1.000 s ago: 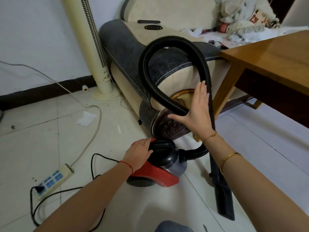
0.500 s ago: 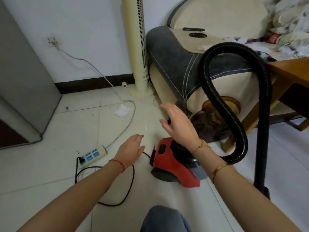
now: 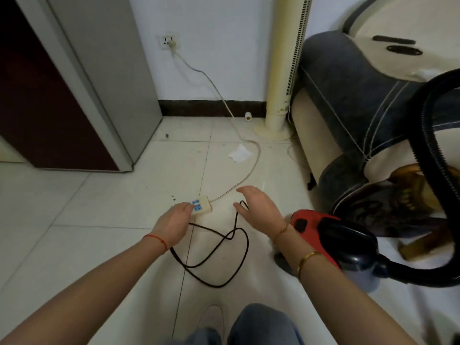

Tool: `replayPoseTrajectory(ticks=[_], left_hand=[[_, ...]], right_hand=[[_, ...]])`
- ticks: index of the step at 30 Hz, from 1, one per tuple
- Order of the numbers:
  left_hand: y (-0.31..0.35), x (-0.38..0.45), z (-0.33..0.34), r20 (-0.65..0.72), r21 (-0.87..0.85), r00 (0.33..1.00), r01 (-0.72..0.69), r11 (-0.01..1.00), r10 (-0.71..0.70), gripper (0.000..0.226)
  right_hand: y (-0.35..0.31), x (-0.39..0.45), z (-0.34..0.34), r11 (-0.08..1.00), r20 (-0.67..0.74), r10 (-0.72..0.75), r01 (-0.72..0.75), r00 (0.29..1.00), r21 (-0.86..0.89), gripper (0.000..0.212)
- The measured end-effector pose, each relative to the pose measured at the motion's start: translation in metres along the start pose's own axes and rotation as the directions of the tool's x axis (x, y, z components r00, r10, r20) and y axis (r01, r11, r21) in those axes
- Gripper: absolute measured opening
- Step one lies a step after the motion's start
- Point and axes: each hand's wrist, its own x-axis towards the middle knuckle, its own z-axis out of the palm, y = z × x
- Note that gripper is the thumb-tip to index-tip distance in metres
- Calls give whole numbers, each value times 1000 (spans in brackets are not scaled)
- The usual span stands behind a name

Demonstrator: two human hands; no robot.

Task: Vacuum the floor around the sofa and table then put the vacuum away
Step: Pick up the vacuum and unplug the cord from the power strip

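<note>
Sofa [image 3: 353,100] fills the upper right of the frame. Below it, at the right edge, the vacuum [image 3: 331,235] stands on the floor with its hose [image 3: 428,135] looping up. In the centre my left hand [image 3: 173,222] reaches the power strip [image 3: 202,206], grip hidden. My right hand [image 3: 260,207] is relaxed, holding nothing, above the black cord [image 3: 224,247].

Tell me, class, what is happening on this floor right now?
A person reaches both hands down toward a power strip on the tiled floor. The left hand is at the strip; the right hand hovers open above the black cord. The red vacuum sits beside the sofa, nobody holding it.
</note>
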Motion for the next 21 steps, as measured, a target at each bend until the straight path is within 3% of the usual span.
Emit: replayPoseTrajectory(ticks=[10, 15, 21], left_hand=[[-118, 56, 69, 84, -94, 982, 176, 980, -168, 57], [-147, 95, 116, 132, -171, 971, 220, 960, -199, 59], [-157, 128, 160, 134, -267, 974, 212, 940, -181, 57]], right_hand=[[-31, 100, 121, 999, 228, -19, 8, 974, 53, 36], [-42, 154, 185, 999, 300, -53, 47, 953, 28, 35], [-50, 202, 237, 998, 426, 46, -62, 903, 24, 42]])
